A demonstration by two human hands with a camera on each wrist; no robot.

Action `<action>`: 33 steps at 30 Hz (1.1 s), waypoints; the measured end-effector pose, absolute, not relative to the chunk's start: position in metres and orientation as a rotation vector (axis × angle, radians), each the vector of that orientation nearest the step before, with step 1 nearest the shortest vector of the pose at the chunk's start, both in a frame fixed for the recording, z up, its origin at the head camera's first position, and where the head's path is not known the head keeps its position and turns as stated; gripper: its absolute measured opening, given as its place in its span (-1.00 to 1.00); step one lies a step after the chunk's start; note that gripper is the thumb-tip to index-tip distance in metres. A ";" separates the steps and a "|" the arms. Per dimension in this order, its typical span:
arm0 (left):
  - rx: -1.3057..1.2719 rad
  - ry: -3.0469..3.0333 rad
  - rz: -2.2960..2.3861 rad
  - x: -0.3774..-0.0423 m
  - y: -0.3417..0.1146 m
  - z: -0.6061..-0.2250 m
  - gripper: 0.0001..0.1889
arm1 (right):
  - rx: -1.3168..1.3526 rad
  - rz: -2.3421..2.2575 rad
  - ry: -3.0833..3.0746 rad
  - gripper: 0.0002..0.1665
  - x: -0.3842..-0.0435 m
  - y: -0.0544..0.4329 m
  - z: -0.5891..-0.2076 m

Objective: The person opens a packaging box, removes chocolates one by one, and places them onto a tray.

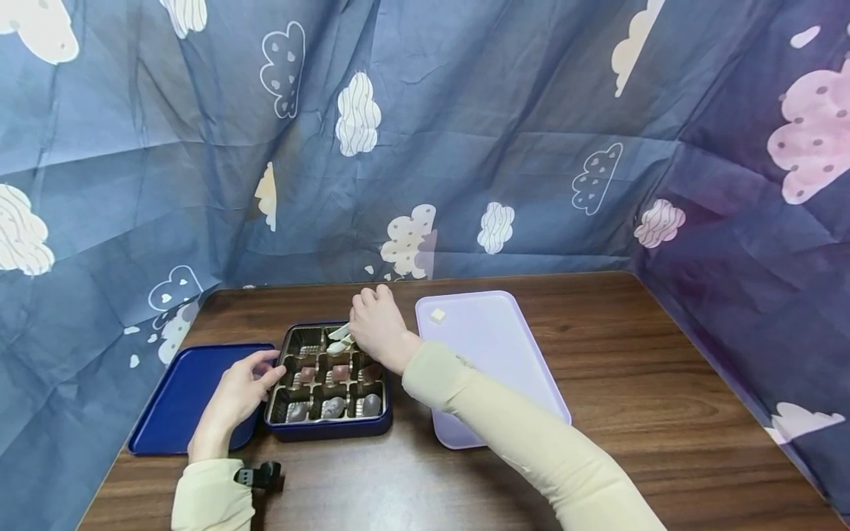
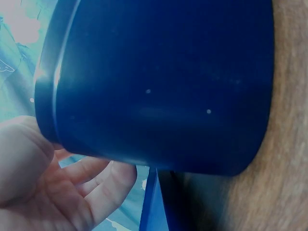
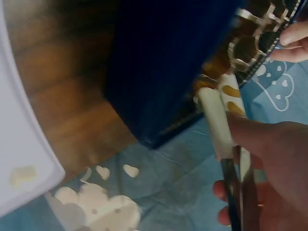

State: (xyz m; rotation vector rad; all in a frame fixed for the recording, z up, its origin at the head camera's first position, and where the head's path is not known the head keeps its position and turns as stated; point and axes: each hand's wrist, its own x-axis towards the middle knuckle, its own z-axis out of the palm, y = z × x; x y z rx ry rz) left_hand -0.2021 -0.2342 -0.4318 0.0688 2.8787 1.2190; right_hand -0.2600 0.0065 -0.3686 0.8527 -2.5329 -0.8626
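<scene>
A dark blue box (image 1: 325, 430) with a gold-brown compartment insert holds chocolates. Round dark ones, one of them a marbled chocolate (image 1: 333, 407), fill the near row; square reddish-brown chocolates (image 1: 340, 373) sit in the middle row. My right hand (image 1: 381, 330) grips a pair of tongs (image 3: 216, 122) with pale tips, angled down into the far row of compartments. Whether anything is between the tips, I cannot tell. My left hand (image 1: 240, 387) rests at the box's left side, thumb and fingers at the rim; its fingers (image 2: 115, 185) show beside the blue wall in the left wrist view.
A blue lid (image 1: 189, 398) lies left of the box, partly under my left forearm. Right of the box is a lilac tray (image 1: 488, 339), bearing a small cream-coloured square piece (image 1: 438, 316) near its far left corner. My right sleeve crosses this tray. A cloud-print curtain stands behind the table.
</scene>
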 end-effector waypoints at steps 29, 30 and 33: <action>0.076 2.869 1.196 -0.202 -0.235 -0.431 -0.51 | 0.925 -0.639 -2.646 -0.78 -0.267 0.013 -0.364; 0.074 2.871 1.193 -0.202 -0.235 -0.431 -0.51 | 0.926 -0.621 -2.639 -0.78 -0.267 0.015 -0.365; 0.080 2.873 1.191 -0.202 -0.235 -0.431 -0.51 | 0.914 -0.571 -2.625 -0.75 -0.268 0.021 -0.365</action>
